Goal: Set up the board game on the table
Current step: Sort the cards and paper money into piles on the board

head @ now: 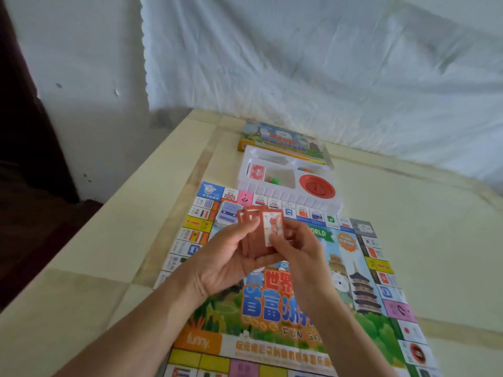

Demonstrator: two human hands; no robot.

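Red paper cards fan in my cradling left hand, my right hand pinching one; I'd square them before stacking on the colourful printed game board.

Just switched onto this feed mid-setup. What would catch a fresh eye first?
A fan of red cards is held up at centre frame, pinched between the left grip and right grip. Under them the colourful game board lies flat on the table, with a blue card stack near its far left corner. At its far edge sits the white plastic tray, a red spinner disc in its right side.
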